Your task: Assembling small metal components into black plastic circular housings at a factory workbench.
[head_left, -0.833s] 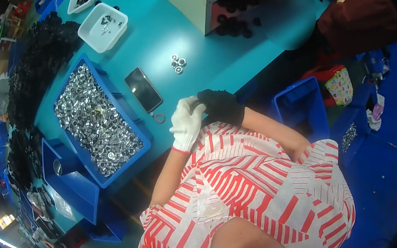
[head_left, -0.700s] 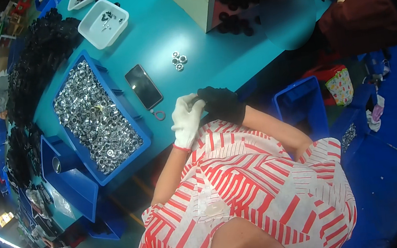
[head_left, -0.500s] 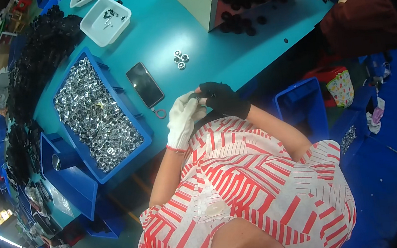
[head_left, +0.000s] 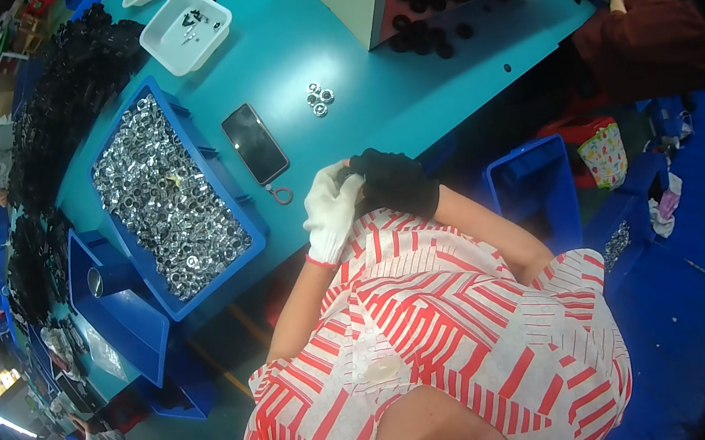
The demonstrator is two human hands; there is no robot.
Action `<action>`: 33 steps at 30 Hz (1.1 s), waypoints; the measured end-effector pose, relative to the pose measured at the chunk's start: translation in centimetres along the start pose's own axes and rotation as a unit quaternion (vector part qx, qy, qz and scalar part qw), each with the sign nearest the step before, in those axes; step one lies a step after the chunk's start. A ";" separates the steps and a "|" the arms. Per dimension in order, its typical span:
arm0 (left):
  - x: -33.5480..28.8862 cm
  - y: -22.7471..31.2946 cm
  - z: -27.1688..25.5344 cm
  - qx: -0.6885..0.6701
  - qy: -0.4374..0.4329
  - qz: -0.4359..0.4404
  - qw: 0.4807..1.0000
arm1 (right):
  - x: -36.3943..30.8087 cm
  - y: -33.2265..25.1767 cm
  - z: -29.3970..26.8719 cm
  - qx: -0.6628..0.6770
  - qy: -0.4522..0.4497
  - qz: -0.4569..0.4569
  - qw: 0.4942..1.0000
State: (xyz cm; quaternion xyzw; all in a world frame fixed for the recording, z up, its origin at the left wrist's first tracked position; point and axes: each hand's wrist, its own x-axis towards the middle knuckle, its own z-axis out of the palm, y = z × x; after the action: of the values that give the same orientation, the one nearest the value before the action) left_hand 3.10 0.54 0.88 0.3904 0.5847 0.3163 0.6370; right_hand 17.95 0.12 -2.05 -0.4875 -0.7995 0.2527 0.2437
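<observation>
At the table's near edge my two hands meet, fingers curled together. A white knit glove covers my left hand, and a black fingerless glove is on my right hand. Both are closed around something small and dark that the fingers mostly hide; its kind I cannot make out. Just beyond them on the table lie several small silver rings with dark centres. A phone with a looped strap rests to the left. Farther left, a blue bin is heaped with shiny metal rings.
A white tray with small dark parts stands at the far left. At the back, an open-fronted pale box holds dark round pieces. Blue crates flank the teal table. A co-worker's brown sleeve shows far right.
My hands have drawn closer together, and my right hand's fingers have curled over and turned inward. My left hand has shifted slightly right. The small thing between them is now more hidden.
</observation>
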 end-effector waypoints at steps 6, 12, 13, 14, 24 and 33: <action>0.1 -0.1 -0.4 -0.008 -0.017 -0.019 1.000 | 0.1 -0.9 -0.3 -0.036 -0.047 0.057 0.997; 0.9 -1.6 -1.4 -0.170 -0.058 -0.019 0.984 | 0.6 0.2 -0.6 0.137 -0.010 0.103 0.985; 0.9 -1.3 -1.5 -0.169 -0.058 -0.020 0.984 | 0.6 0.3 -0.7 0.157 -0.042 0.112 0.980; 0.8 -1.1 -1.6 -0.174 -0.071 -0.027 0.982 | 0.5 0.5 -0.8 0.176 -0.075 0.120 0.974; 1.2 -1.6 -1.0 -0.166 -0.109 -0.039 0.979 | 0.2 -0.2 -0.6 0.019 -0.017 0.107 0.994; 1.3 -0.8 -1.1 -0.014 -0.102 -0.039 0.994 | -0.1 0.5 -0.1 -0.031 0.035 -0.042 0.998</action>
State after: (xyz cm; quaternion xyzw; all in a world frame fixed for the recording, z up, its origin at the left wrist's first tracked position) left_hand 2.07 1.39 -0.44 0.3885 0.5270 0.2584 0.7103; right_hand 18.34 0.20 -2.31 -0.4692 -0.8178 0.1995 0.2670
